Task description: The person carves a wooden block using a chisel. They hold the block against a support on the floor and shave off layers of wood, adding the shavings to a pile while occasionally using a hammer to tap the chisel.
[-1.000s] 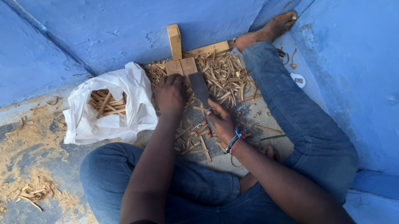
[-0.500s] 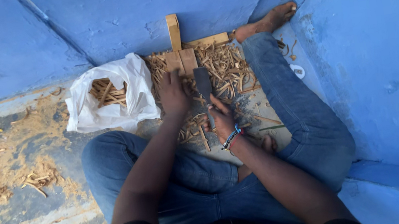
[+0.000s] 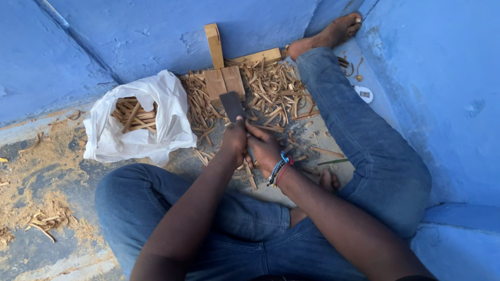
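Note:
I sit on the floor in a blue corner, in jeans and barefoot. My right hand (image 3: 266,150), with a bracelet at the wrist, grips the handle of a dark flat blade (image 3: 232,105) that points away from me. My left hand (image 3: 235,141) presses against the right one just below the blade, fingers curled; what it holds is hidden. Beyond the blade tip a wooden block (image 3: 223,79) rests against an upright wooden slat (image 3: 212,37). Split wood sticks (image 3: 272,92) lie all around the block and under my hands.
A white plastic bag (image 3: 165,121) holding more wood sticks lies left of the block. Sawdust and chips (image 3: 28,215) cover the floor at the left. Blue walls close in ahead and on the right. My right leg (image 3: 359,139) stretches towards the corner.
My left hand has come back off the wooden block and now sits against my right hand. The blade has stayed pointing towards the block. The view has shifted slightly.

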